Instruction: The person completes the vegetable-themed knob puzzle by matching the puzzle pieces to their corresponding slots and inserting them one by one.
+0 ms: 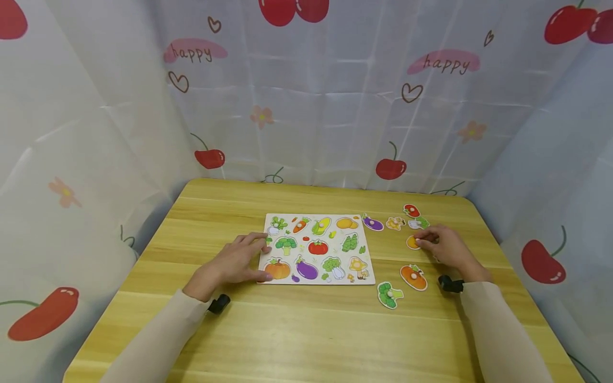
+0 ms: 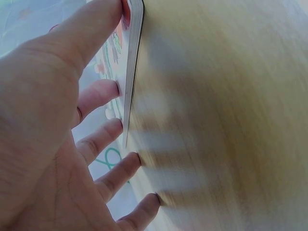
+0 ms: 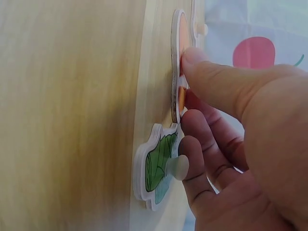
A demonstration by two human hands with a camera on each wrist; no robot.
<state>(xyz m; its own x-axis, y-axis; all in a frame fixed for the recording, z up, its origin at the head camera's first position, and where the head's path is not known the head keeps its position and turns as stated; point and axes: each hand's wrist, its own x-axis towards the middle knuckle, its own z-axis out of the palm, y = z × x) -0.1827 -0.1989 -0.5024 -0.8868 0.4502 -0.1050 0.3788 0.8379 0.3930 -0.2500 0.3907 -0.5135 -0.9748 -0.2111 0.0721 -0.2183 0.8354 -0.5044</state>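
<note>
A flat puzzle board point(image 1: 297, 242) printed with vegetables lies on the table. My left hand point(image 1: 237, 260) rests at its left side, fingers spread. The left thumb point(image 2: 82, 31) touches the board's near corner, and some fingertips come down on the table beyond the edge. To the right of the board, my right hand point(image 1: 447, 247) pinches an orange rounded puzzle piece point(image 1: 411, 243) between thumb and fingers; its knob is hidden by them. Just below those fingers sits a green puzzle piece point(image 3: 156, 168) with a pale knob, mostly covered by the hand in the head view.
Loose knobbed pieces lie right of the board: an eggplant point(image 1: 373, 222), a mushroom point(image 1: 395, 223), a tomato point(image 1: 411, 211), a leafy cabbage point(image 1: 419, 223), a pumpkin point(image 1: 414, 277) and a broccoli point(image 1: 387, 295). A cherry-printed curtain point(image 1: 306, 143) hangs behind the wooden table point(image 1: 306, 340).
</note>
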